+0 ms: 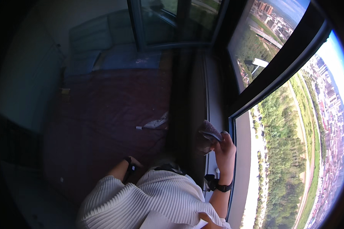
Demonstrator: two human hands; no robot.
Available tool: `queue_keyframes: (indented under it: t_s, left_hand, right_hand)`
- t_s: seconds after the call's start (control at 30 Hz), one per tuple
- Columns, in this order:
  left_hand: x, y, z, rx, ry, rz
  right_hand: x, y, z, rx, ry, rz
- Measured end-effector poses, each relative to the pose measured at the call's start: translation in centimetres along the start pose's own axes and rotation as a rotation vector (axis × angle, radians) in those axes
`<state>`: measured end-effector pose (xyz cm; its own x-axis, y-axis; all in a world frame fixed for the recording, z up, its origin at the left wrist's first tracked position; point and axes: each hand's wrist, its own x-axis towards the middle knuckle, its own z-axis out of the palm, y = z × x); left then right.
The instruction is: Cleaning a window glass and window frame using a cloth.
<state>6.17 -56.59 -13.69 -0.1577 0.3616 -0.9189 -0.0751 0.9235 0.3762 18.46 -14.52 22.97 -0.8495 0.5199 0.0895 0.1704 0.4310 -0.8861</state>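
Note:
My right hand (pixel 226 146) grips a folded greyish-brown cloth (pixel 211 131), which sticks out beyond the fingers above the window sill. It is beside the dark frame (pixel 231 126) of a large window; whether the cloth touches the frame or sill cannot be told. My left hand (pixel 136 162) hangs low at my left side, in shadow, near my waist. Its fingers are mostly hidden in the dark. Each wrist wears a black strap with a small device on it.
An opened window sash (pixel 140 28) stands at the top. Left of the sill (pixel 210 86) lies a bed with a dark reddish cover (pixel 111 97), blue pillows (pixel 129 60) at its head and a crumpled whitish item (pixel 157 121) on it. Beyond the glass, trees and buildings lie far below.

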Motion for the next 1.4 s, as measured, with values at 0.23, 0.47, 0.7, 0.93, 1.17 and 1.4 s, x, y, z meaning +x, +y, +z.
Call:
queue_keyframes:
  t_s: [0.23,0.47,0.7,0.93,1.17,1.4]
  left_hand:
    - [7.1,-9.0,8.4,0.621,-0.277,0.085]
    - [1.9,-7.4,13.3,-0.114,-0.227,-0.06]
    - [-0.9,-8.0,15.8,-0.28,-0.25,-0.11]
    - [1.5,-4.8,15.8,-0.082,0.044,-0.227]
    - [0.5,-6.2,14.7,0.245,0.555,-0.598]
    - [-4.3,-9.9,11.3,0.152,0.189,-0.388]
  right_hand:
    - [-1.7,-1.2,-0.4,0.09,-0.141,0.13]
    - [-3.0,-1.4,-0.1,0.062,-0.2,0.177]
    - [-2.9,-1.4,0.9,-0.004,-0.285,0.16]
    - [-2.2,-0.7,1.9,-0.065,-0.273,0.15]
    - [-2.4,-0.3,1.1,-0.117,-0.261,0.178]
    - [-1.9,-1.0,1.5,-0.081,-0.294,0.163]
